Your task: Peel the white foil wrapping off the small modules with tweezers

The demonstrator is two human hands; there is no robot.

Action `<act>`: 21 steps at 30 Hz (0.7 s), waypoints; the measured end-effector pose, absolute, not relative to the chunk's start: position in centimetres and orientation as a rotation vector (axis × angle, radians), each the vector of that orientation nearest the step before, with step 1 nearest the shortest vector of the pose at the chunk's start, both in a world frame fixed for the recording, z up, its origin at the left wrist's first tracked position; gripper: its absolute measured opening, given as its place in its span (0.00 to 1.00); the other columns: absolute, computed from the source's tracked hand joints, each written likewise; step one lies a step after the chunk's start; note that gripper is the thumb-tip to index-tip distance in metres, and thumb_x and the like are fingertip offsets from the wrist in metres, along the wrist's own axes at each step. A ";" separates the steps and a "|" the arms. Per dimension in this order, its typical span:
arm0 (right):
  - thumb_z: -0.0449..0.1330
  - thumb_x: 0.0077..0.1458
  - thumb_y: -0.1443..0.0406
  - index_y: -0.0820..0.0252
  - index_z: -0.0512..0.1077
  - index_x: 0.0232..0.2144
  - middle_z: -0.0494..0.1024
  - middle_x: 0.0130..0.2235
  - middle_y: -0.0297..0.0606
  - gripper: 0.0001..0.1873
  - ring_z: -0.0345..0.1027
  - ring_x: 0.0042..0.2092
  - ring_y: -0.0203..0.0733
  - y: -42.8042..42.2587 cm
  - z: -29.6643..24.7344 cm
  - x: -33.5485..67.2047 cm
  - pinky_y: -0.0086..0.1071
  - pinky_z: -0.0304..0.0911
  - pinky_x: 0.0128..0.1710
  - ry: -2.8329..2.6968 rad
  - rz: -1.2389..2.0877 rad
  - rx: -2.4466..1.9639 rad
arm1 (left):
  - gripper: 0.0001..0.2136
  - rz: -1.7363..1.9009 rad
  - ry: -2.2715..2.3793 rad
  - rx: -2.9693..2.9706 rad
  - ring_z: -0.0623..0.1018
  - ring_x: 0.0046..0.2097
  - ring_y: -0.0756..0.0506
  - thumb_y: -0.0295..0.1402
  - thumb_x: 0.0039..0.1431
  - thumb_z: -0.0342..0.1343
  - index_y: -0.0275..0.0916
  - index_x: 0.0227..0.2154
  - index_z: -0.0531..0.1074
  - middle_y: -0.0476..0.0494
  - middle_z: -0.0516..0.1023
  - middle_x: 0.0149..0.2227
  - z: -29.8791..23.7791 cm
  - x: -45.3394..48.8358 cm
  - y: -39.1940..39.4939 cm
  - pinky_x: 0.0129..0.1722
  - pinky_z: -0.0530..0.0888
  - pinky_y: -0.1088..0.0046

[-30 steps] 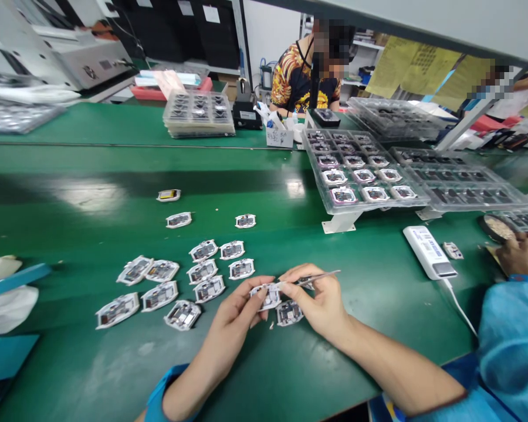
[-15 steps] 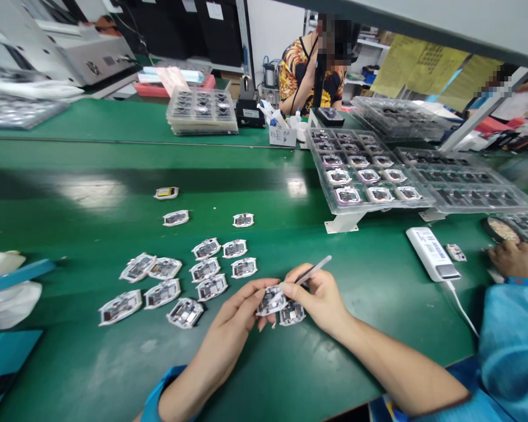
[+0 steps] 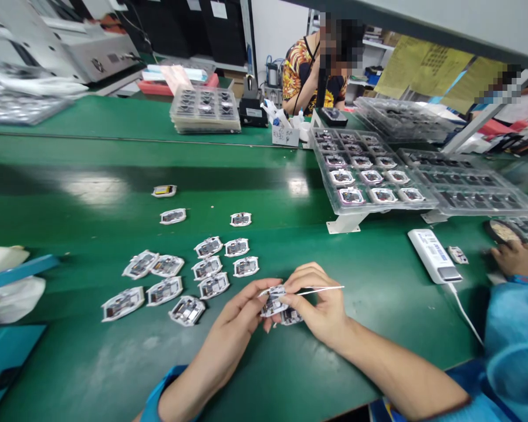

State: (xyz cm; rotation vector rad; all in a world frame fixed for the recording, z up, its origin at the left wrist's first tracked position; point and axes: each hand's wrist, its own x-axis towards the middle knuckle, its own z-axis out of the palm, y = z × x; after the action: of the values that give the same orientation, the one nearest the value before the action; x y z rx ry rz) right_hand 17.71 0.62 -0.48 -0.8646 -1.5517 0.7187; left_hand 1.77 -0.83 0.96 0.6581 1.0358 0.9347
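Head view: the left grip (image 3: pixel 237 313) clamps a white-framed oblong electronic module (image 3: pixel 273 305) above the green counter (image 3: pixel 286 378), probably steadying it; the right grip (image 3: pixel 322 305) pinches a slim white tool (image 3: pixel 328 288), apparently to reach the module too.

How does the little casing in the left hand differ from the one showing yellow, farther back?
The held casing is gripped in the left hand; the yellow-topped casing lies on the green table. Fingers partly cover the held casing, while the yellow-topped casing is uncovered. The held casing shows grey and white parts; the yellow-topped casing, a yellow piece. Both have white frames.
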 end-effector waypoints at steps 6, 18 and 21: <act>0.67 0.54 0.67 0.54 0.76 0.31 0.81 0.31 0.36 0.03 0.73 0.36 0.44 0.3 -0.4 17.6 0.41 0.66 0.40 -1.566 0.678 -0.930 | 0.14 0.929 1.042 0.732 0.72 0.32 0.47 0.37 0.55 0.61 0.39 0.43 0.77 0.47 0.78 0.32 0.7 1.6 -1.0 0.33 0.69 0.71; 0.67 0.52 0.68 0.54 0.77 0.30 0.79 0.31 0.36 0.03 0.73 0.36 0.42 0.6 -1.1 17.7 0.37 0.68 0.39 -1.338 0.975 -0.976 | 0.14 0.950 0.988 0.677 0.73 0.33 0.47 0.37 0.54 0.63 0.40 0.43 0.78 0.46 0.79 0.36 0.8 1.8 -1.0 0.36 0.71 0.72; 0.68 0.51 0.66 0.55 0.77 0.29 0.79 0.31 0.36 0.03 0.73 0.36 0.42 0.8 -1.2 17.8 0.37 0.69 0.40 -1.280 1.081 -0.957 | 0.15 0.942 0.965 0.591 0.73 0.32 0.47 0.39 0.53 0.64 0.37 0.42 0.79 0.45 0.78 0.33 1.1 1.6 -0.9 0.31 0.71 0.72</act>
State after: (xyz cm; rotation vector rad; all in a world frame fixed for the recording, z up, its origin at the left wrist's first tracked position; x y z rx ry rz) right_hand 17.76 0.79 -1.19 -0.9572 -1.2798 1.0813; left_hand 1.60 -0.88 1.14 0.5912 0.9651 0.9422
